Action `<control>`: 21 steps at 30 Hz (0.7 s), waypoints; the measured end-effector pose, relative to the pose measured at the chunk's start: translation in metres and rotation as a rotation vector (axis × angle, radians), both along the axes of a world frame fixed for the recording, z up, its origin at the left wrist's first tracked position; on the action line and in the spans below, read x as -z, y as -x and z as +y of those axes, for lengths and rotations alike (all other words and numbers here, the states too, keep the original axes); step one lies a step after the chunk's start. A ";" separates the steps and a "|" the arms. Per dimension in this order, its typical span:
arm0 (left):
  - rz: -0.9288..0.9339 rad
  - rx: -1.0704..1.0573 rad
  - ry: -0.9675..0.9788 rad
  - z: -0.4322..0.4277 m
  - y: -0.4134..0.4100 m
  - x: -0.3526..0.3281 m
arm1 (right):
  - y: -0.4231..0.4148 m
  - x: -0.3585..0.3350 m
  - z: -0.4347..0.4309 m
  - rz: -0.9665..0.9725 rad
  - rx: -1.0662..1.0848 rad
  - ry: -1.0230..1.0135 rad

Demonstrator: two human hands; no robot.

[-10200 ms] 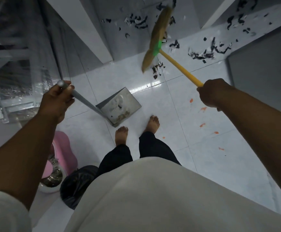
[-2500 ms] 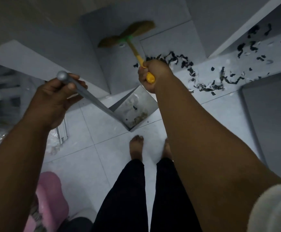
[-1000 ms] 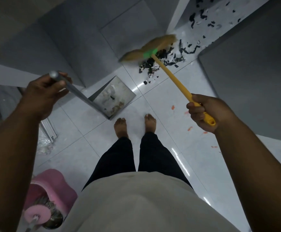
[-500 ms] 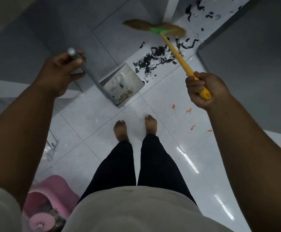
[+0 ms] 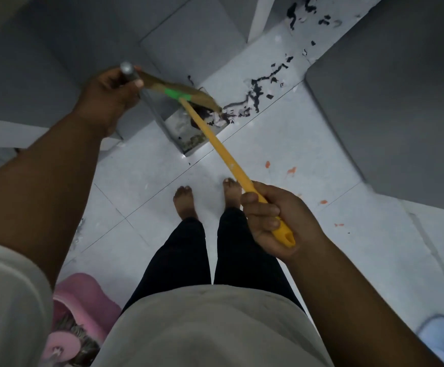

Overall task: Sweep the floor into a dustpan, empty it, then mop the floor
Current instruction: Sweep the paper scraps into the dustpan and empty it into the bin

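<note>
1. The broom (image 5: 217, 145) has a long yellow stick, a green collar and a flat tan bristle head. The head lies across the far side of the dustpan, with its right tip down at the pan's mouth.
2. The right hand (image 5: 276, 221) has its grip wrapped round the stick's lower end, fingers curled over it; the yellow end cap pokes out below the palm.
3. The dustpan (image 5: 189, 129) is dull grey metal with a long silver handle. It stands on the floor (image 5: 281, 139) just ahead of the bare feet (image 5: 185, 202), with dark and pale bits inside it.
4. The left hand (image 5: 109, 94) has its grip closed round the top of the dustpan handle, whose rounded tip shows above the fingers.
5. Black scraps (image 5: 254, 92) trail from the pan's mouth up and to the right across the white tiles.
6. Orange marks (image 5: 291, 170) dot the floor to the right of the feet.
7. A pink bucket (image 5: 83, 298) sits at the lower left.
</note>
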State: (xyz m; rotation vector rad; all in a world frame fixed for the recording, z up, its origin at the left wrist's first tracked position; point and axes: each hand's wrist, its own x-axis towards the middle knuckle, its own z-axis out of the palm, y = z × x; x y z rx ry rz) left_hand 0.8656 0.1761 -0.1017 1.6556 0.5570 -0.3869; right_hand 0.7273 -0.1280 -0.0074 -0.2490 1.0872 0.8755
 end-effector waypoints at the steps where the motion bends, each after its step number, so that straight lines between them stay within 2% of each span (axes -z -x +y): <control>1: -0.009 0.003 -0.011 0.001 0.003 -0.001 | 0.004 -0.009 -0.001 -0.018 -0.021 0.012; 7: 0.000 0.025 -0.003 0.010 0.020 -0.003 | -0.015 -0.028 -0.020 -0.161 -0.148 0.181; 12: -0.017 0.034 -0.004 0.011 0.032 -0.003 | -0.055 0.010 -0.047 -0.199 -0.115 0.315; 17: -0.035 0.065 -0.009 0.014 0.043 -0.005 | -0.089 0.063 -0.066 -0.154 0.009 0.343; 21: -0.028 0.120 -0.013 0.013 0.050 -0.005 | -0.076 0.085 -0.052 -0.079 0.060 0.330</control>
